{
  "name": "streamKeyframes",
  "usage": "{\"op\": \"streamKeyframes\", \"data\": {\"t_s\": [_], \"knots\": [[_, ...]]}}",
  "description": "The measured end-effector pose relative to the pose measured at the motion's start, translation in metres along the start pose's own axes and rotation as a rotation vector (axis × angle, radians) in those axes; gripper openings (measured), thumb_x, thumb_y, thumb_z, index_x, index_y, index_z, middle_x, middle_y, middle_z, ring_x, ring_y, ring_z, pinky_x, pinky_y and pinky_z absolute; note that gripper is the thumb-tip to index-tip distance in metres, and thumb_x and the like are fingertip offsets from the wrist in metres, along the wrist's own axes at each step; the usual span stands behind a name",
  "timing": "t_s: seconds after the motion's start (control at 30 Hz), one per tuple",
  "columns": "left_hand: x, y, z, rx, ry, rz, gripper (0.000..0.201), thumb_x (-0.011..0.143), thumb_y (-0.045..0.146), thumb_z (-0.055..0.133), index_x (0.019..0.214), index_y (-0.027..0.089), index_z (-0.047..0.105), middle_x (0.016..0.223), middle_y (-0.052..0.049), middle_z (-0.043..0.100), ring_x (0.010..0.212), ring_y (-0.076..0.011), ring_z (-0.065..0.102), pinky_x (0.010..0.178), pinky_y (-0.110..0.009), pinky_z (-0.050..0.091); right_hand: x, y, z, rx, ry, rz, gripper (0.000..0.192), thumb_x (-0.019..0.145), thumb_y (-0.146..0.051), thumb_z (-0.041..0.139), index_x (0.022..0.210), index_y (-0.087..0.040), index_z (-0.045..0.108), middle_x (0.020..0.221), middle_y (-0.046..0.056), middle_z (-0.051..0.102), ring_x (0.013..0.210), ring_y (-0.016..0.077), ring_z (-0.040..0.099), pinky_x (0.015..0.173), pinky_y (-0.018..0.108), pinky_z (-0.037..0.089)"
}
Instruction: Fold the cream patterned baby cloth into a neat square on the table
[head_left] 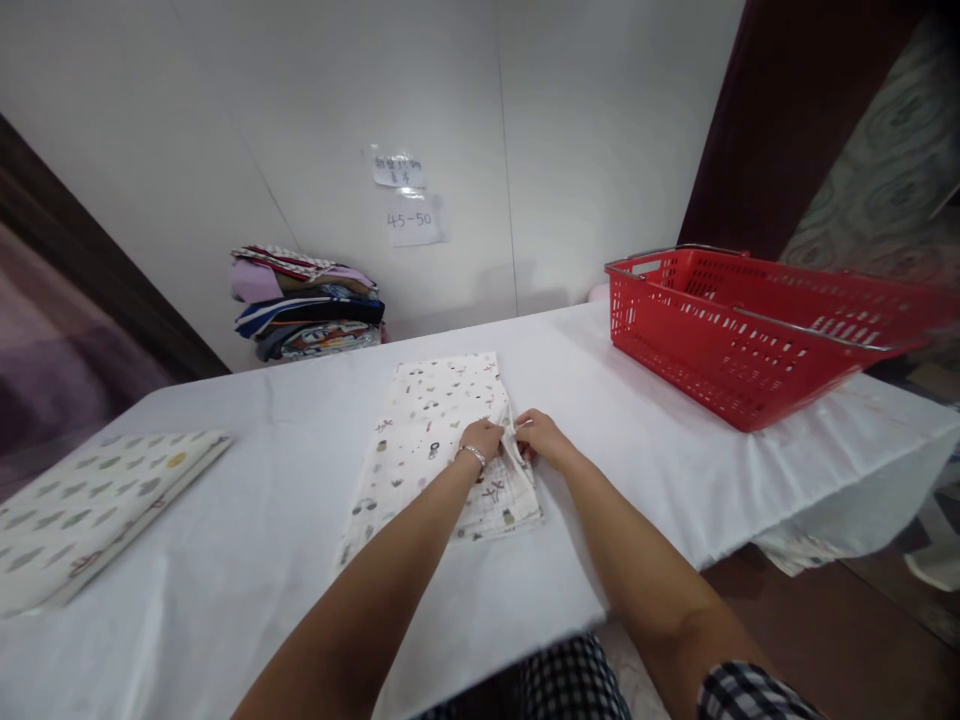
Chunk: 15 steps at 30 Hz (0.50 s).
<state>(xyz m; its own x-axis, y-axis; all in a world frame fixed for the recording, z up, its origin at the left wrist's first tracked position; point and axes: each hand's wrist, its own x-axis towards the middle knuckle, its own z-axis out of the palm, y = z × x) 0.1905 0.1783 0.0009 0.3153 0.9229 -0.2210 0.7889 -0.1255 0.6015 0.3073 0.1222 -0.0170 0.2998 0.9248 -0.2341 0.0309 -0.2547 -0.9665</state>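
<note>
A white cloth (431, 420) printed with small figures lies flat in the middle of the white-covered table (247, 560). My left hand (482, 438), with a silver bracelet at the wrist, pinches the cloth's right edge. My right hand (541, 436) grips the same edge right beside it, and a fold of fabric is lifted between the two hands. Both forearms reach in from the bottom of the view.
A red plastic basket (750, 330) with metal handles stands at the table's right end. A pile of folded clothes (307, 305) rests against the wall at the back. A folded patterned cloth (82, 505) lies at the left edge. Two paper notes (405, 200) hang on the wall.
</note>
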Motion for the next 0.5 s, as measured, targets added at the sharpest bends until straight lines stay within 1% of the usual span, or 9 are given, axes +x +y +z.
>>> {"op": "streamKeyframes", "data": {"t_s": [0.1,0.2,0.3,0.43,0.5], "knots": [[-0.002,-0.0007,-0.0001,-0.003,0.0,0.002,0.024,0.077,0.033,0.047,0.078,0.016,0.065,0.065,-0.003,0.066,0.063,-0.0143,0.061,0.054,-0.021,0.041,-0.0011,-0.0009,0.0003,-0.014,0.009,0.001,0.024,0.065,-0.005,0.05,0.084,-0.019,0.044,0.043,-0.008,0.051,0.028,0.0094,0.043,0.032,0.018,0.033],[-0.0046,0.0022,-0.0004,0.021,0.008,0.015,0.022,0.074,0.033,0.051,0.075,0.017,0.065,0.065,-0.004,0.066,0.068,-0.0164,0.062,0.056,-0.022,0.041,-0.0029,-0.0017,0.0011,-0.021,0.026,-0.018,0.026,0.064,-0.005,0.05,0.086,-0.019,0.045,0.045,-0.008,0.051,0.028,0.0089,0.043,0.032,0.018,0.032],[-0.0062,0.0049,-0.0006,0.041,0.015,0.03,0.021,0.074,0.033,0.052,0.074,0.017,0.066,0.067,-0.005,0.067,0.073,-0.0178,0.062,0.058,-0.023,0.041,-0.0046,-0.0038,0.0014,0.002,0.01,-0.009,0.027,0.067,-0.007,0.052,0.09,-0.018,0.045,0.046,-0.008,0.051,0.029,0.0082,0.043,0.033,0.018,0.034],[-0.007,0.0044,0.0017,0.047,0.024,0.052,0.021,0.075,0.032,0.051,0.079,0.018,0.066,0.072,-0.005,0.068,0.077,-0.0177,0.063,0.061,-0.023,0.042,-0.0035,-0.0044,0.0016,0.07,0.009,0.015,0.025,0.072,-0.016,0.055,0.095,-0.018,0.046,0.049,-0.007,0.052,0.036,0.009,0.048,0.035,0.017,0.037],[-0.0072,0.0031,0.0037,0.042,0.034,0.064,0.023,0.075,0.032,0.051,0.085,0.018,0.066,0.076,-0.005,0.069,0.077,-0.0175,0.063,0.062,-0.024,0.043,-0.0019,-0.0027,0.0023,0.074,0.028,0.0,0.027,0.073,-0.02,0.057,0.098,-0.018,0.045,0.05,-0.007,0.052,0.036,0.0087,0.047,0.034,0.017,0.036]]}}
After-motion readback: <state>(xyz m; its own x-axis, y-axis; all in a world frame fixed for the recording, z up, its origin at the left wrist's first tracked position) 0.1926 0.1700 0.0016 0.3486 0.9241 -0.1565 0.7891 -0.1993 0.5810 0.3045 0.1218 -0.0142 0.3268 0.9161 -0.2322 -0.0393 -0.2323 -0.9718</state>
